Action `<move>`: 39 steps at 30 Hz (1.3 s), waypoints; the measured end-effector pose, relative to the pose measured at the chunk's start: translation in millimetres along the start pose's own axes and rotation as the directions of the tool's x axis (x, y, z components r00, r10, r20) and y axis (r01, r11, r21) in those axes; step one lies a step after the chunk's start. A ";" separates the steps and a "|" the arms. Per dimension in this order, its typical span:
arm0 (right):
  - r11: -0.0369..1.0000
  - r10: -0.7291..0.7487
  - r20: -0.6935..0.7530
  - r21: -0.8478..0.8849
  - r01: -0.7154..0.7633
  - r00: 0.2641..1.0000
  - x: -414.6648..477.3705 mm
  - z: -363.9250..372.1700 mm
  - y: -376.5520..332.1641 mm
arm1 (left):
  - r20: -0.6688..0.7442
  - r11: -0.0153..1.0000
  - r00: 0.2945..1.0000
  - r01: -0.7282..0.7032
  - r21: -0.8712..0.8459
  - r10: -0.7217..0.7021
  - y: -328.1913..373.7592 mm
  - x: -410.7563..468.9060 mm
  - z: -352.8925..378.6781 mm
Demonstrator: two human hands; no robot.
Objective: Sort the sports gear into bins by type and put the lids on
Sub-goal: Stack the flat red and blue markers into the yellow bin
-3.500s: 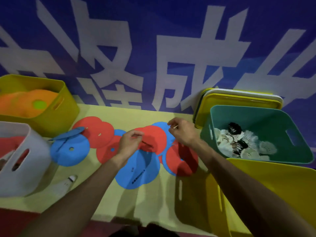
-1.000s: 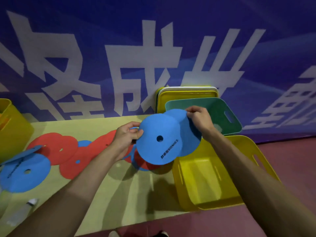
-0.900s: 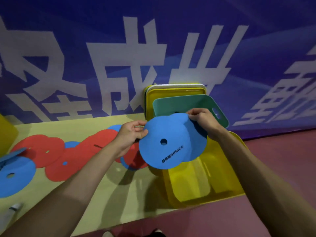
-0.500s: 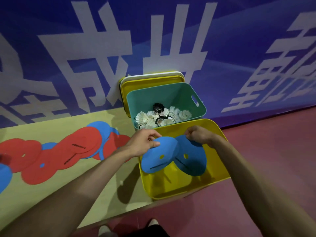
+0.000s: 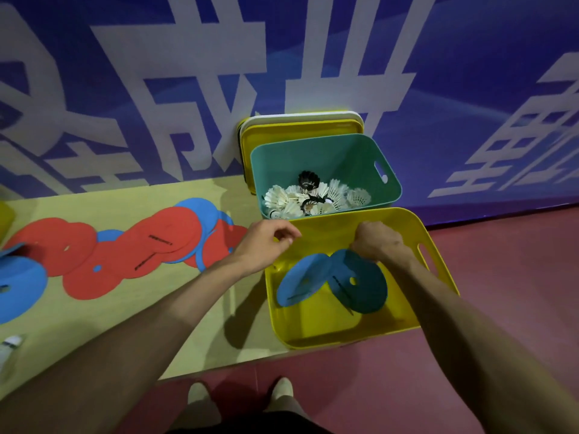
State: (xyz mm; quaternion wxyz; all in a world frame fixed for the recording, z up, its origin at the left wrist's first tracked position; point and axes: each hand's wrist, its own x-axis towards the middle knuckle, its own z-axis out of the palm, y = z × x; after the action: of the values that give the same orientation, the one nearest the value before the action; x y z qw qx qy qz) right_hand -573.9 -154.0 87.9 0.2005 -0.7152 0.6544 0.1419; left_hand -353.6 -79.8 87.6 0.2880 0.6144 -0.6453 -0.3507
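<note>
A yellow bin [image 5: 344, 341] stands on the floor in front of me with two blue flat discs leaning inside. My right hand [image 5: 380, 242] reaches into it and grips the top edge of the right blue disc [image 5: 360, 283]. The left blue disc [image 5: 299, 285] stands tilted against that one, free of any hand. My left hand [image 5: 269, 242] hovers over the bin's near-left rim, fingers loosely curled around nothing. Several red and blue discs [image 5: 156, 242] lie overlapping on the mat to the left.
A green bin [image 5: 329, 155] of shuttlecocks [image 5: 313, 198] stands just behind the yellow one. Yellow and white lids [image 5: 300, 128] lean on the blue banner wall behind it. Another blue disc [image 5: 18, 286] and a shuttlecock [image 5: 9, 344] lie far left. My shoes [image 5: 200, 393] stand by the mat's edge.
Both hands carried two blue discs from the mat to the yellow bin and lowered them in. My left hand has let go of its disc and lifted clear.
</note>
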 end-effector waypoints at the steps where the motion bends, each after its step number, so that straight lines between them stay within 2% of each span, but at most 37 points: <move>1: 1.000 -0.010 -0.048 -0.022 0.009 0.999 -0.2 -3.5 -5.9 | -0.008 1.000 1.000 -0.002 -0.008 0.002 -2.7 -0.4 -2.5; 6: 0.996 -0.072 -0.225 0.028 0.080 0.972 3.4 -15.3 -41.1 | -0.054 0.997 0.998 0.012 -0.077 -0.016 -16.9 -5.3 -22.6; 10: 0.977 -0.188 -0.374 0.024 0.212 0.908 -4.7 -26.8 -84.9 | -0.118 0.991 0.990 0.063 -0.116 -0.077 -40.2 -13.2 -50.1; 17: 0.924 -0.332 -0.434 0.029 0.381 0.837 -11.8 -22.9 -199.6 | -0.158 0.970 0.966 0.180 -0.165 -0.206 -106.8 -34.3 -112.1; 21: 0.912 -0.355 -0.348 0.073 0.403 0.868 -5.0 -0.7 -258.0 | -0.183 0.936 0.933 0.266 -0.232 -0.311 -149.3 -51.5 -146.5; 25: 0.925 -0.309 -0.199 0.164 0.343 0.930 7.6 30.5 -290.6 | -0.147 0.882 0.895 0.368 -0.295 -0.422 -196.7 -68.3 -163.3; 28: 0.954 -0.215 -0.042 0.205 0.219 0.976 15.0 57.5 -295.1 | -0.080 0.845 0.874 0.436 -0.309 -0.480 -224.4 -79.4 -164.6; 32: 0.974 -0.081 0.093 0.217 0.059 0.992 20.4 91.6 -286.6 | 0.040 0.788 0.847 0.510 -0.345 -0.530 -247.4 -84.5 -157.4; 35: 0.982 0.009 0.152 0.183 -0.037 0.988 28.2 108.7 -276.0 | 0.091 0.762 0.832 0.540 -0.358 -0.548 -252.6 -81.8 -149.9; 39: 0.982 0.031 0.146 0.179 -0.057 0.989 48.2 114.1 -269.2 | 0.134 0.696 0.789 0.597 -0.399 -0.600 -255.5 -68.3 -136.8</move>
State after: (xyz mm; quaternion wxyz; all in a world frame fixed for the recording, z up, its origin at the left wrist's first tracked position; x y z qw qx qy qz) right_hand -294.9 -125.5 -7.7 0.3083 -0.6673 0.6642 0.1362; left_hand -87.4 -25.0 -34.0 0.2861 0.7146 -0.3179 -0.5535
